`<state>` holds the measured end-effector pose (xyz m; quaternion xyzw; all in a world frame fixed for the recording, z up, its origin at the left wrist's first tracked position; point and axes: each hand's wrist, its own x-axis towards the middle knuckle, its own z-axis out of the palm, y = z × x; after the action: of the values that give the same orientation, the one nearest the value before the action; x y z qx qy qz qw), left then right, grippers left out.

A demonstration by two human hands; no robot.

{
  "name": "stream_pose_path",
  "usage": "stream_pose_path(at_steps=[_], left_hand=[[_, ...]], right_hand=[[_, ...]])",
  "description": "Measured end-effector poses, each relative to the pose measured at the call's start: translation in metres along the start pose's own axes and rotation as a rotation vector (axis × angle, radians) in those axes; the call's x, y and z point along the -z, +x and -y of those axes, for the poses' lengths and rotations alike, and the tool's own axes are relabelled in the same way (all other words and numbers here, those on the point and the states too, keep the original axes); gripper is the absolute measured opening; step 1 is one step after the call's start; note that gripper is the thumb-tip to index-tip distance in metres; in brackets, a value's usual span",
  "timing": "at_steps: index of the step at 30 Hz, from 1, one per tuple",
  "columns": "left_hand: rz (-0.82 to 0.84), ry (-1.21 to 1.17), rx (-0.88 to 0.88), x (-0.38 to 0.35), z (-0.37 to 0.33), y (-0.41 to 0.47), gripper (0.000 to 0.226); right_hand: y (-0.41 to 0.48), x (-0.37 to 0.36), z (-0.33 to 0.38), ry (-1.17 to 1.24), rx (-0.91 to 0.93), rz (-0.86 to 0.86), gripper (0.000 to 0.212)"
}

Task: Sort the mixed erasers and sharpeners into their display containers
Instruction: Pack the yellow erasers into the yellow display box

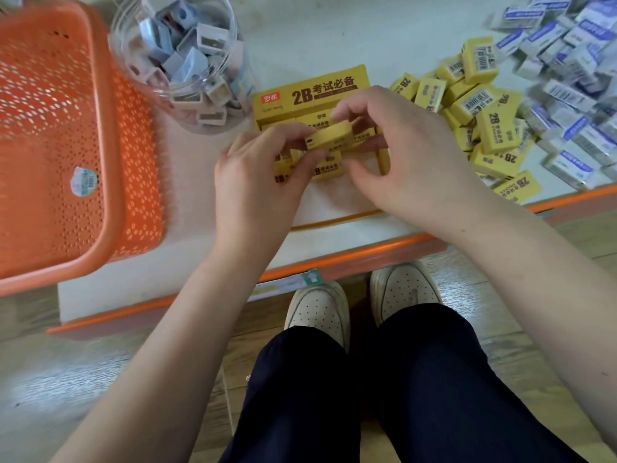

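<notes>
Left hand (257,172): our thumb and curled fingers pinch the left end of a yellow 2B eraser (332,137).
Right hand (400,155): our fingers curl round the right end of the same eraser.
Held eraser: we hold it level, just above the open yellow display box (310,91), over the erasers lying inside (329,168).
Display box: on the white shelf (334,38), between the jar and the loose pile.
Sharpeners: in a clear plastic jar (187,58), touching the orange basket (66,128).
Loose erasers: a yellow pile (480,108) right of the box, blue-and-white ones (567,61) beyond.
</notes>
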<state>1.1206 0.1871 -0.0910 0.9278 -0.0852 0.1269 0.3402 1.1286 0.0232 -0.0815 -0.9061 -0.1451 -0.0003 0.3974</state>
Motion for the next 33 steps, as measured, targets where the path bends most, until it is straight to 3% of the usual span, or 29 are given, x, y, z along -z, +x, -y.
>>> stream_pose_path(at_steps=[8, 11, 15, 20, 25, 33], left_hand=[[0.086, -0.192, 0.222, -0.005, -0.008, -0.001, 0.019], [0.104, -0.186, 0.184, -0.005, -0.01, 0.0, 0.019], [0.147, -0.006, 0.052, -0.004, -0.004, 0.002, 0.036], [0.237, 0.198, 0.084, -0.008, 0.009, 0.002, 0.039], [0.211, 0.208, 0.085, -0.01, 0.01, 0.004, 0.034], [0.185, 0.174, 0.076, -0.009, 0.013, 0.004, 0.032]], right_hand=[[0.0, -0.002, -0.011, -0.07, 0.09, -0.079, 0.037], [0.0, -0.001, -0.013, -0.088, 0.079, -0.083, 0.032], [-0.001, 0.006, -0.017, -0.176, 0.038, -0.041, 0.029], [0.004, 0.023, -0.02, -0.445, -0.01, 0.114, 0.034], [0.009, 0.018, -0.012, -0.567, -0.011, 0.15, 0.033], [0.005, 0.013, -0.013, -0.503, -0.11, 0.08, 0.027]])
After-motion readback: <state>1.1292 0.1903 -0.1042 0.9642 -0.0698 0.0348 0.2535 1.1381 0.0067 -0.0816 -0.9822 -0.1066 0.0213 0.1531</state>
